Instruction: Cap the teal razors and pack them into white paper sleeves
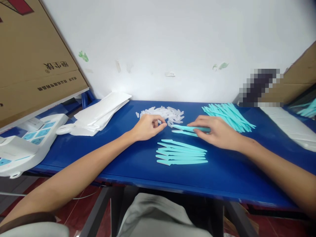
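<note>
My right hand (209, 130) is closed on a teal eyebrow razor (181, 127), its tip pointing left. Just below, a second teal razor (184, 133) reaches under the fingers; whether they touch it I cannot tell. My left hand (150, 127) is in a pinch, thumb and forefinger together, close to the razor's tip. Anything between those fingertips is too small to make out. Behind it lies a heap of small translucent blade caps (170, 113). Nearer the front edge, several teal razors (182, 153) lie roughly side by side. A larger pile of razors (229, 116) sits beyond my right hand.
White packets (101, 113) lie stacked at the left on the blue table (138, 164). A white power strip (46, 141) with plugs is at the left edge. Cardboard (32, 65) leans behind it. A white wall (160, 42) rises along the back.
</note>
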`<act>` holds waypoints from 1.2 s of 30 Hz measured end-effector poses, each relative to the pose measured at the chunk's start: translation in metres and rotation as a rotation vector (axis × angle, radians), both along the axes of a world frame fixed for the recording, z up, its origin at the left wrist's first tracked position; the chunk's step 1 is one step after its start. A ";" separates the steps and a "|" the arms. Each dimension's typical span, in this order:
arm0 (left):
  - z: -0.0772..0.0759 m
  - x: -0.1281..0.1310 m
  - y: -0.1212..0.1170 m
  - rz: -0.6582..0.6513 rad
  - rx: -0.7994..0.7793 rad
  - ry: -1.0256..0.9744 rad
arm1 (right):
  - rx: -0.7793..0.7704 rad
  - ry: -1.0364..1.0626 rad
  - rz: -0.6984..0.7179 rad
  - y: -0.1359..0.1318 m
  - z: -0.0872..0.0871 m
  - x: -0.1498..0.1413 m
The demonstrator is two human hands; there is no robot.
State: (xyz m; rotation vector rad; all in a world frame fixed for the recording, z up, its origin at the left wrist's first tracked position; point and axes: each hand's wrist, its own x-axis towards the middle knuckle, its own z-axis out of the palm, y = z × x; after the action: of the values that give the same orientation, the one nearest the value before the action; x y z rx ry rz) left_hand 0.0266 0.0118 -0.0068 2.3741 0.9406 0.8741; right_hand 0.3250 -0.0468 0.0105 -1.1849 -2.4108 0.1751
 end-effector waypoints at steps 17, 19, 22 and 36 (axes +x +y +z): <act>0.002 0.003 -0.014 -0.269 0.368 0.096 | -0.459 0.400 0.046 -0.008 0.002 -0.014; 0.002 0.005 -0.015 -0.254 0.368 0.063 | -0.452 0.421 0.052 -0.008 0.004 -0.015; 0.004 0.007 -0.013 -0.266 0.366 0.105 | -0.414 0.419 0.042 -0.007 0.005 -0.014; 0.003 0.007 0.001 -0.140 0.194 0.247 | -0.134 0.079 -0.040 0.001 0.008 -0.001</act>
State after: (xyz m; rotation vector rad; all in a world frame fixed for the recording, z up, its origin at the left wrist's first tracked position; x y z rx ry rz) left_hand 0.0334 0.0125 -0.0043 2.7251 0.7973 0.6551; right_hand 0.3240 -0.0455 0.0189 -1.2589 -2.3353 0.3694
